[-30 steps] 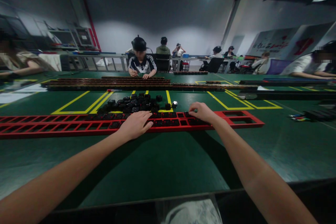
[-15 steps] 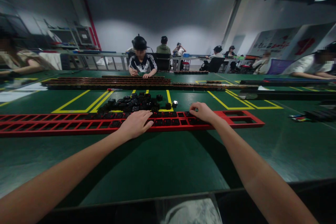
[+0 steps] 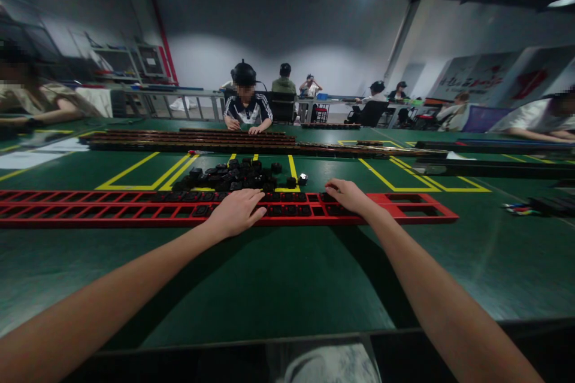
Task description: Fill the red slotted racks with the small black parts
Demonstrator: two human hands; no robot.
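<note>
A long red slotted frame (image 3: pixel 431 216) lies across the green table in front of me, with black square modules (image 3: pixel 291 210) set in several of its slots. My left hand (image 3: pixel 238 212) rests palm down over the frame's middle, fingers stretched out and thumb apart, covering some modules. Farther right, my right hand (image 3: pixel 348 195) has its fingers bent together over the frame, their tips at a black module in the back row. Whether anything is pinched there is hidden. Just behind the frame is a loose pile of black modules (image 3: pixel 233 175), with one pale-faced module (image 3: pixel 303 179) at its right.
Long dark rails (image 3: pixel 193 140) lie across the table beyond the pile, and more dark rails (image 3: pixel 494 166) are at the right. A bundle with coloured wire ends (image 3: pixel 516 209) sits near the right edge. Across the table a co-worker (image 3: pixel 247 105) leans over the surface.
The view has shifted slightly, so everything sits a little farther right. Both hands stay at nearly the same spots on the red frame, with my right fingertips a touch farther left along it.
</note>
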